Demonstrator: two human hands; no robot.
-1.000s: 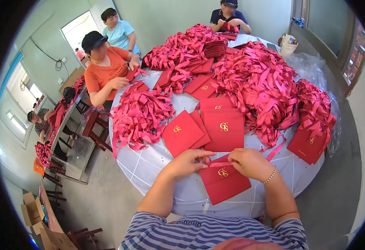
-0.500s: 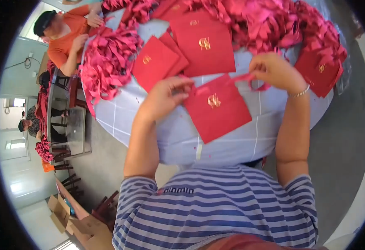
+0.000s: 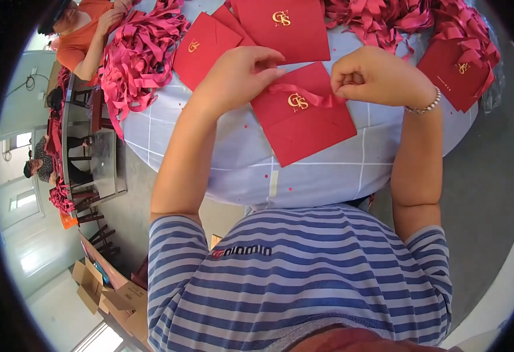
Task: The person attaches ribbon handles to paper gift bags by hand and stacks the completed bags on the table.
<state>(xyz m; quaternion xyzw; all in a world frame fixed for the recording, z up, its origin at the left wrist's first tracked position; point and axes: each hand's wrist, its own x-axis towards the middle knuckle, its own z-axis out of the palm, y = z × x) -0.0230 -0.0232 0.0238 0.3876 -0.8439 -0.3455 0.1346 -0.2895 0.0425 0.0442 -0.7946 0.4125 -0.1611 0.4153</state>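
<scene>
A red envelope with a gold emblem lies at the table's near side, tilted. Across its upper part runs a pink ribbon between my two hands. My left hand is at the envelope's upper left corner, with thumb and fingers closed around the ribbon's left end. On the right side, my right hand has curled fingers at the ribbon's other end; its fingertips are partly hidden. A bracelet is on my right wrist.
More red envelopes lie beyond my hands, with ribbon heaps at left and far side. Envelopes with ribbons sit at right. A person in orange is at the upper left, and cardboard boxes stand at lower left.
The view has tilted downward. My right hand has drawn the ribbon out and then down across the envelope's front. My left hand has stayed by the upper left corner.
</scene>
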